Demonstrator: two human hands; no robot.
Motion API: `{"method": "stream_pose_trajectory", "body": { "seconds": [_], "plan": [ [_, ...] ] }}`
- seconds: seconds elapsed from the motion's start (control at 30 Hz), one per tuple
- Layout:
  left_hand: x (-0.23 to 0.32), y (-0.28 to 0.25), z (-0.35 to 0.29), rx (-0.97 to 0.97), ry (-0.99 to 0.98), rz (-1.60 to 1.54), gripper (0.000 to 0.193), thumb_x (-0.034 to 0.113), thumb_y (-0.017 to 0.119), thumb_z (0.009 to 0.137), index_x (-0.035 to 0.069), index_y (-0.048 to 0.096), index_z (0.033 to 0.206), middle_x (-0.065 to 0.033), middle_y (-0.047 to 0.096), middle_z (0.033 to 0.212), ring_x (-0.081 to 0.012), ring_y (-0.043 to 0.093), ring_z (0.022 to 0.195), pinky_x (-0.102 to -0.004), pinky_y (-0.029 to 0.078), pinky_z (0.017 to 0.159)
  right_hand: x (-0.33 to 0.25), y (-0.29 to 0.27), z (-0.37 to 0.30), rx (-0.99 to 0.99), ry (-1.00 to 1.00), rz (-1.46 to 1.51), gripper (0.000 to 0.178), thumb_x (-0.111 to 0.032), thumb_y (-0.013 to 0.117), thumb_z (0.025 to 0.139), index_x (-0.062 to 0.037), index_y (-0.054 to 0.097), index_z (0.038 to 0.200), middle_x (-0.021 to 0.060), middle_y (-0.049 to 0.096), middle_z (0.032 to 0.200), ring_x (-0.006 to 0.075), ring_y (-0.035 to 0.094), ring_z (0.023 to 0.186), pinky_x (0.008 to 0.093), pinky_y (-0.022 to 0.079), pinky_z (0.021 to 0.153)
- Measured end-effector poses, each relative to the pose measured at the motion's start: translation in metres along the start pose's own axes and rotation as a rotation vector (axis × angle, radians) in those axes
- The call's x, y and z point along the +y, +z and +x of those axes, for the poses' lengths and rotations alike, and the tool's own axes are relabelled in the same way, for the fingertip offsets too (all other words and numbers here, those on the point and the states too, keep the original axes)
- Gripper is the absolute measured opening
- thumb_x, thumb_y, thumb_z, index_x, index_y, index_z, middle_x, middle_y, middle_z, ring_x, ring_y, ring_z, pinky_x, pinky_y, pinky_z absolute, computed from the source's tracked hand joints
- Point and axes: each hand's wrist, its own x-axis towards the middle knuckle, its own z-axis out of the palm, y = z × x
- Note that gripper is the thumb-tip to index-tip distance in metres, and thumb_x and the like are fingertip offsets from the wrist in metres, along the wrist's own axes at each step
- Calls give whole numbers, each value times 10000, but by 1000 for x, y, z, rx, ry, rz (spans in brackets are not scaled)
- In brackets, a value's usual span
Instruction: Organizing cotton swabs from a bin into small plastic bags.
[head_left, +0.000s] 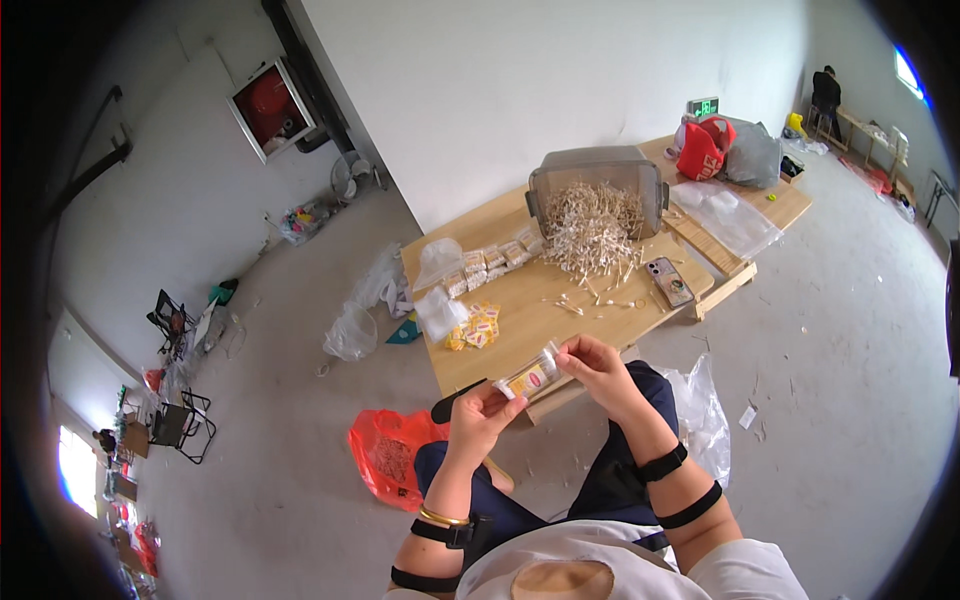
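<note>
Your white shirt (600, 545) looms closest, cut off below; ahead stretches the wooden table (520, 300). Your left hand (480, 418) pinches the lower-left end of the clear packet (528, 379), your right hand (598, 367) the upper-right, its long axis slanting between them (far side hidden, contents hard to make out).

Patterned phone (670, 282), white-framed wall cabinet (247, 132)

Your head-worn fisheye camera looks down and forward past your left hand (480, 414) and right hand (597, 367), close below, to the worktop (520, 300) and, farther off, the wall (560, 80).
</note>
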Motion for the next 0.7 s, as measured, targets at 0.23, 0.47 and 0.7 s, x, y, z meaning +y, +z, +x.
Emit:
{"method": "stream_pose_trajectory", "body": {
  "seconds": [0.23,0.47,0.7],
  "plan": [
    [68,25,-35,187,462,561,244,44,764,841,-2,719,1076,-118,756,1088,-161,730,934,-285,553,867,19,20,-14,-116,-17,8,99,-126,619,1016,-47,626,1074,-65,605,958,26,533,905,198,424,818],
    [82,26,-47,128,792,785,314,13,783,794,24,728,1102,-150,735,1144,-251,730,1002,-323,570,861,5,41,-18,-257,-12,140,198,-137,581,1030,-44,600,1204,-22,648,1143,82,584,1120,262,453,987],
    [52,9,-40,303,633,678,276,31,781,818,2,711,1084,-51,680,879,-175,692,803,-280,556,756,13,25,-10,-87,-13,153,151,-163,632,997,-66,634,1113,-31,647,1072,83,586,1026,241,434,930]
  ]
}}
